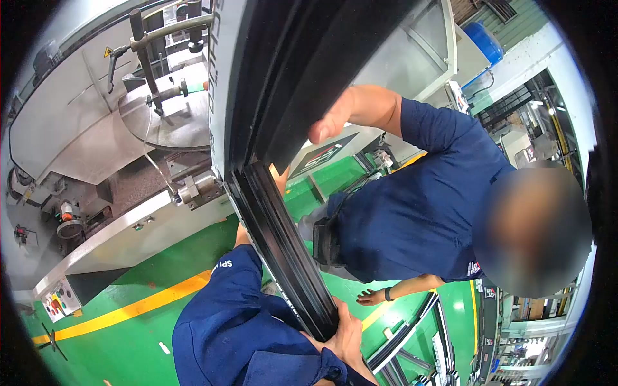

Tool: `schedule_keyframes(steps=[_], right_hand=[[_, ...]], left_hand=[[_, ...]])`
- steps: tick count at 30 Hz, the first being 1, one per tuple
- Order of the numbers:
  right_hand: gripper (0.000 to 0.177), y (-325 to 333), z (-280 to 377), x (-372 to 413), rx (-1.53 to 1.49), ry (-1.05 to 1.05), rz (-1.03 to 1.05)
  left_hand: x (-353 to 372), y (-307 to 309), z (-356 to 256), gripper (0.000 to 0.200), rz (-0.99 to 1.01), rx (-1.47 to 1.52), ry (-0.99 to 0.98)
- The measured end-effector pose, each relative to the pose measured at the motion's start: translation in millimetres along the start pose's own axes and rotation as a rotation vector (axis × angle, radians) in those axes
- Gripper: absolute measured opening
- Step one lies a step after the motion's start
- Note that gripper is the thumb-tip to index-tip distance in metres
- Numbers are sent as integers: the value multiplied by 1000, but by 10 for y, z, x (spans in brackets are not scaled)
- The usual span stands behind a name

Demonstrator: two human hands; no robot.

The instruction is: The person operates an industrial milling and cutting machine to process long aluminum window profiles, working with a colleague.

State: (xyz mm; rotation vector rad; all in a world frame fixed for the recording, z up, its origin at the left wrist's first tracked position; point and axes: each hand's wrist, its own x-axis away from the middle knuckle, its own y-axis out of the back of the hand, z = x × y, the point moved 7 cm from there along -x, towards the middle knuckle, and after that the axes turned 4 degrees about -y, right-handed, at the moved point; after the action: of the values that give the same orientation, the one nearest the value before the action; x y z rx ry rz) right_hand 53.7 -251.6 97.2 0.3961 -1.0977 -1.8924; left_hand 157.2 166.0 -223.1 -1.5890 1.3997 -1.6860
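A long black frame profile (283,241) with a printed white strip along its side runs from the top of the head view down toward me; a corner joint shows partway along. My right hand (346,334) grips its near end. My left hand (279,178) is mostly hidden behind the profile near the joint, with its wrist on the left side and fingers showing on the right, wrapped around it. A co-worker in a navy shirt (418,199) stands on the right. One of the co-worker's hands (331,119) touches the upper part of the frame; the other hand (371,296) hangs open.
On the left stands a large grey machine (77,138) with a round metal table (170,122), clamps and a button panel (61,303). More black profiles (412,338) lie at the lower right. A yellow line (138,309) crosses the green floor.
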Motion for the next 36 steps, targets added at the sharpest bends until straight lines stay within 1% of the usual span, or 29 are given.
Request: schedule_keyframes(steps=[2, 7, 11, 13, 14, 15, 17, 18, 19, 21, 23, 25, 27, 28, 30, 32, 34, 36], right_hand=[[93, 55, 60, -10, 18, -7, 8], [94, 27, -65, 16, -4, -14, -15], [93, 31, -90, 6, 37, 37, -53], [93, 10, -109, -36, -3, -55, 26], [93, -5, -126, -55, -25, -106, 65], [94, -3, -113, -71, -24, -101, 63], [94, -11, -138, -119, -18, -95, 49], [94, -31, -175, -129, 32, -28, 14], [95, -39, -192, -126, 23, -49, 27], [95, -57, -198, -177, 4, -77, 51], [96, -77, -238, -206, -14, -88, 58], [96, -97, -293, -230, 4, -99, 67], [96, -120, -361, -222, 56, -122, 75], [95, -121, -364, -227, 29, -105, 68], [94, -123, -371, -234, -26, -69, 54], [93, -124, -385, -220, -26, -64, 49], [93, -110, -382, -199, -26, -58, 41], [93, -70, -342, -178, -22, -79, 57]], left_hand=[[-3, 14, 18, 35, 4, -1, 1], [8, 86, 16, 37, 11, -3, -14], [216, 115, -13, 38, 94, -110, 14], [573, 108, -20, 39, 243, -286, 50], [872, 99, -70, 39, 382, -427, 66], [1157, 142, -110, 40, 537, -576, 69], [1932, 208, -396, 40, 968, -914, -6], [2248, 312, -516, 41, 1127, -1078, 108], [2555, 421, -707, 41, 1280, -1250, 265], [3089, 374, -1299, 37, 1373, -1640, 859], [3285, 16, -1946, 41, 1351, -1865, 794], [3444, -855, -2439, 38, 1138, -1891, 426], [3554, -1648, -2745, 56, 1086, -1829, -496], [3578, -1959, -2758, 68, 1011, -1671, -757], [3505, -2359, -2550, 84, 881, -1551, -1079], [3217, -2489, -2293, 83, 817, -1562, -1054], [2889, -2478, -2109, 75, 776, -1471, -837], [2833, -2558, -2144, 68, 840, -1490, -839]])
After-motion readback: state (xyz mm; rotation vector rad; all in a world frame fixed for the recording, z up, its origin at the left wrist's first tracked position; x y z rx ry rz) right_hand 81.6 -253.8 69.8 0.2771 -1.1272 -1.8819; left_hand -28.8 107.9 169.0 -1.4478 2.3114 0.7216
